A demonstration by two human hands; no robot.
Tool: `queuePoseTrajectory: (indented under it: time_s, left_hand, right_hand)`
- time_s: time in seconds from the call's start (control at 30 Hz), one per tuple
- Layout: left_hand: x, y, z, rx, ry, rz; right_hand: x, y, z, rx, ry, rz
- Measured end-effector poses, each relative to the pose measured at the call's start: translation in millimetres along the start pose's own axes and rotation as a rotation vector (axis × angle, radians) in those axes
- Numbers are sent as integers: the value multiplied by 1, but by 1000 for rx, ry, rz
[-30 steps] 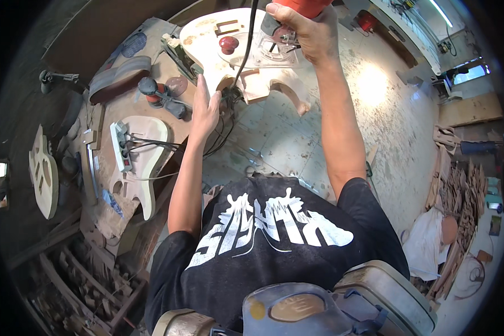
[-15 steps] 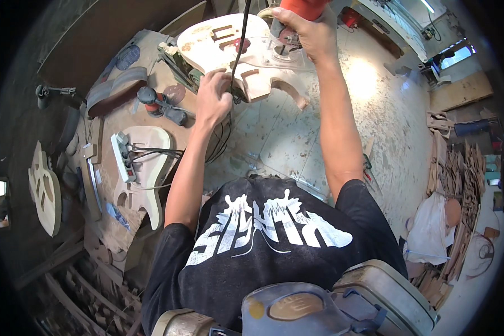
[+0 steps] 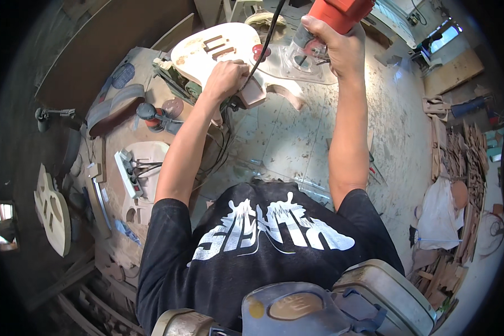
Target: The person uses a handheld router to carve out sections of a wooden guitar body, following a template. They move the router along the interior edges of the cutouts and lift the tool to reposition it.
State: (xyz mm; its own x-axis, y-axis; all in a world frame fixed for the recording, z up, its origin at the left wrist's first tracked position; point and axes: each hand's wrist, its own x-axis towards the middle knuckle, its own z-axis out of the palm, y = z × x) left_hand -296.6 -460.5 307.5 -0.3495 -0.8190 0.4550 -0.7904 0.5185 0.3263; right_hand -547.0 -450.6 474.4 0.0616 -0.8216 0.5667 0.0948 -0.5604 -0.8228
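My right hand (image 3: 346, 53) grips an orange-red router (image 3: 339, 12) with a clear base plate (image 3: 297, 66), held at the right end of a pale wooden guitar body (image 3: 195, 49) with routed cavities. A red knob (image 3: 259, 51) shows beside the clear plate. My left hand (image 3: 225, 79) has curled fingers at the guitar body's lower part; what they grip, if anything, is hidden. A black cord (image 3: 270, 35) hangs down just to the right of my left hand.
The cluttered bench (image 3: 131, 70) at left holds an orange-and-black sander (image 3: 151, 115), a white power strip (image 3: 127, 171) and another guitar body (image 3: 150, 201). A further body (image 3: 50, 207) stands at far left. Piled wood offcuts (image 3: 470, 168) line the right side above the floor (image 3: 274, 140).
My left hand has gone from raised, straight fingers to curled fingers on the guitar body. My right hand and the router have shifted to the right.
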Motion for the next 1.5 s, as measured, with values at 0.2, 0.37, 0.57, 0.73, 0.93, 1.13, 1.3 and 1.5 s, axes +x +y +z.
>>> queuePoseTrajectory:
  time_s: [0.2,0.37,0.57,0.73,0.93,1.13,1.3,1.5]
  left_hand:
    - [2,-10,13,158,69,220]
    - [1,-16,8,78,54,305]
    - [2,-3,-11,-277,74,-271]
    - [3,-12,11,-298,9,-250]
    - [10,-21,10,-60,-119,-114]
    - [-15,-25,-20,-786,42,-431]
    - [-51,-21,-14,-1173,64,-213]
    - [-72,-14,-7,-963,130,-114]
  right_hand:
    - [-8,-1,-9,-20,30,11]
    - [-10,0,-7,8,-10,54]
    - [-11,4,-6,-111,1,2]
    - [-14,-7,4,-161,41,-27]
    - [-19,-5,0,-98,29,5]
    - [-34,4,10,-30,26,59]
    - [-53,32,30,-107,2,87]
    - [-63,63,45,-180,-31,3]
